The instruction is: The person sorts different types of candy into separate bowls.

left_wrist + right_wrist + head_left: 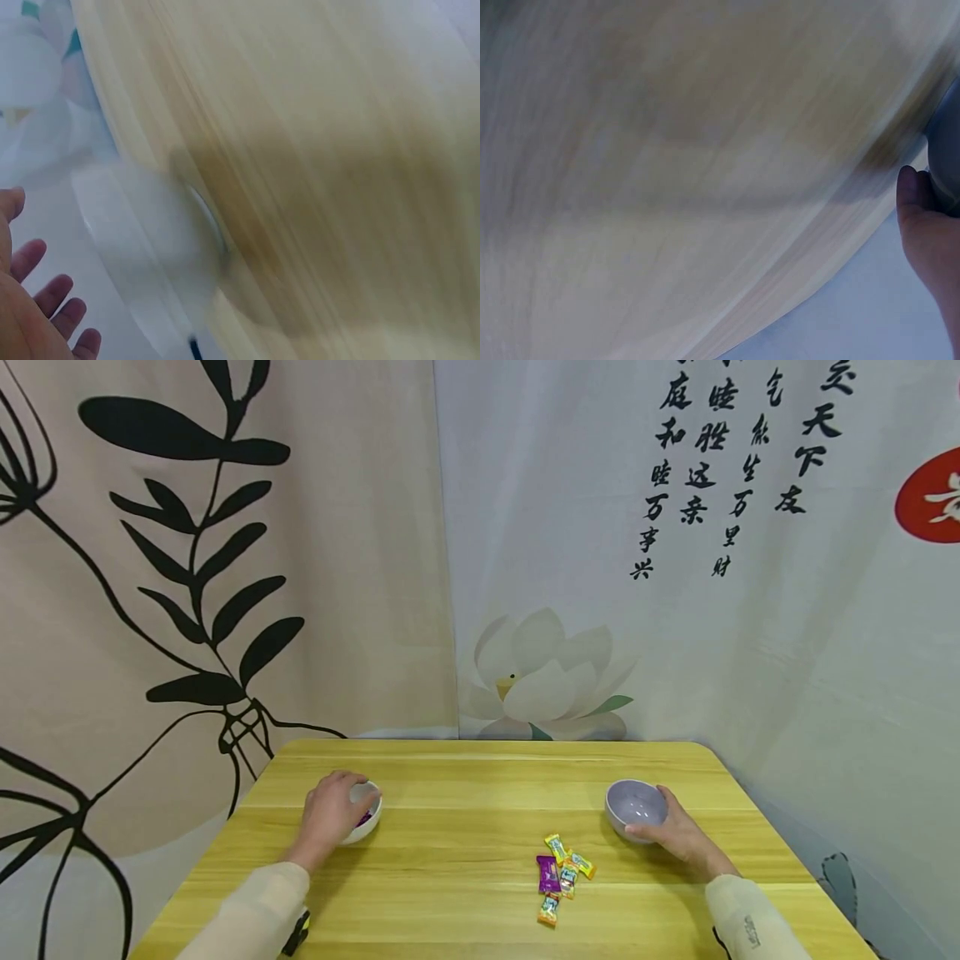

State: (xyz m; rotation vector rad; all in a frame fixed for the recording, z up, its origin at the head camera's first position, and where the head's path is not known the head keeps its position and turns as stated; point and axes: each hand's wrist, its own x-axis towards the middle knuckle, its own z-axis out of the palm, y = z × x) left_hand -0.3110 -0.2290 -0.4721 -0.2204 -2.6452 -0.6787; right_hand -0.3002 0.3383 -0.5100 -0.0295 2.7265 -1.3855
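Note:
My left hand [332,814] is over the near left side of a white bowl [365,833], its thumb crossing the opening in the head view. Something purple [364,818] shows inside, the rest hidden by the hand. In the left wrist view the fingers [54,294] are spread beside the blurred white bowl [142,247]. On the right, my right hand [677,833] holds a lavender bowl [633,802] by its right side, thumb along the near wall and fingers at the far right rim. The right wrist view shows the thumb [909,191] against the bowl's dark wall [946,150].
Several wrapped candies lie in a loose group between the bowls: a purple one [548,874] and yellow ones, such as the candy [548,910] nearest me. The wooden table [450,877] ends at a printed cloth backdrop [390,568] behind it.

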